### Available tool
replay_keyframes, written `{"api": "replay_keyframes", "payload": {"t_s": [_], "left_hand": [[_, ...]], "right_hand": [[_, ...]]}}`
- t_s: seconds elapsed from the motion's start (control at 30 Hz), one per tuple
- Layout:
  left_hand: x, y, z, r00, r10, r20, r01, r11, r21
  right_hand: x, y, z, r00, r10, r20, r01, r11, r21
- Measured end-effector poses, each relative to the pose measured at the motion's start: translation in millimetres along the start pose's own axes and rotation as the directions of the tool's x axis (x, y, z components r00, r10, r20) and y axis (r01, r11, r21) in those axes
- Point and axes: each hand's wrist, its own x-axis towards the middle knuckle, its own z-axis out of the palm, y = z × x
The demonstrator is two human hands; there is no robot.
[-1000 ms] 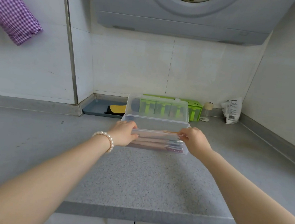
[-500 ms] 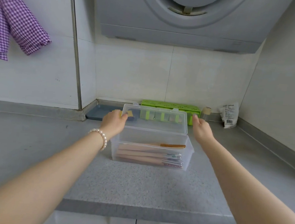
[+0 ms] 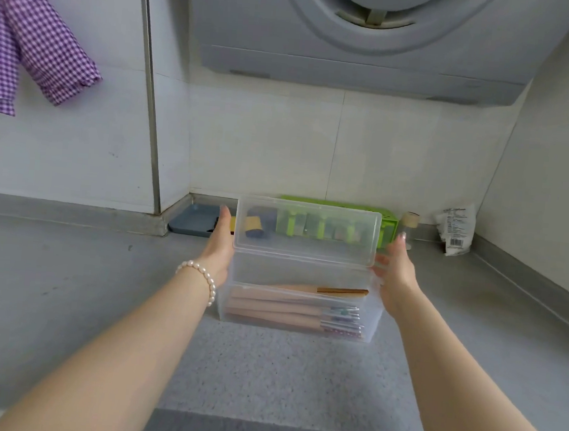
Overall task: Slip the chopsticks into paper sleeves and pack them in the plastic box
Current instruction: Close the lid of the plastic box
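- Head view, the change: a second ago both hands gripped the lower walls of the clear plastic box [image 3: 296, 314]; half a second ago they had risen to the ends of its lid [image 3: 307, 231]. Now they flank that upright lid and the box sits where it did.
- Head view, what it means: the sleeved chopsticks [image 3: 288, 310] lie packed in the box between the two wrists, so I judge packing finished and closing the lid the step at hand.
- Head view, left hand [image 3: 220, 244]: fingers straight and together, extended along the lid's left edge, touching or just beside it; nothing is gripped. A pearl bracelet [image 3: 200, 278] circles the wrist.
- Head view, right hand [image 3: 396, 268]: fingers loosely spread and relaxed, just beside the lid's right end; whether the thumb touches the lid corner I cannot tell.
- Head view, beyond the fingertips: a green holder [image 3: 387, 224] shows behind the lid, and a small jar [image 3: 409, 224] stands past the right hand.
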Motion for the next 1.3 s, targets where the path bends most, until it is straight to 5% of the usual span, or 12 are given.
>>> {"api": "replay_keyframes", "payload": {"t_s": [0.27,0.43,0.53,0.6,0.7,0.77,0.83,1.0,1.3], "left_hand": [[2.8,-5.6,-6.8,0.997,0.002,-0.077,-0.018,0.976,-0.215],[-2.6,-4.1,-18.2,0.998,0.046,0.042,-0.04,0.989,-0.145],[-9.1,-7.6,-26.5,0.981,0.152,0.122,-0.17,0.974,0.152],[-15.6,-10.4,-22.8,0.947,0.276,0.162,-0.32,0.833,0.451],[-21.7,-8.3,-3.7,0.858,0.402,0.32,-0.489,0.447,0.75],[-21.1,-8.8,9.2,0.82,0.355,0.448,-0.514,0.115,0.85],[-18.2,-13.0,13.1,0.854,0.207,0.476,-0.477,-0.052,0.877],[-17.6,-14.3,1.3,0.861,0.057,0.506,-0.505,-0.026,0.863],[-16.1,-24.9,-1.3,0.838,0.135,0.528,-0.515,-0.12,0.849]], "right_hand": [[9.5,9.2,-10.0,1.0,-0.012,0.016,0.01,0.995,0.099],[-2.4,-0.4,-18.6,0.984,-0.051,0.169,0.087,0.972,-0.216],[-7.6,-0.6,-29.2,0.948,-0.161,0.275,0.286,0.81,-0.511],[-13.5,2.2,-26.3,0.921,-0.213,0.325,0.387,0.585,-0.713],[-21.9,4.9,-8.9,0.87,-0.271,0.412,0.478,0.259,-0.84],[-23.8,9.0,0.1,0.847,-0.222,0.482,0.516,0.13,-0.847],[-22.6,15.0,1.8,0.86,-0.126,0.495,0.506,0.074,-0.86],[-14.0,21.9,-5.1,0.86,-0.027,0.51,0.51,0.109,-0.853],[-17.1,29.9,-5.4,0.847,-0.11,0.52,0.519,-0.039,-0.854]]}}
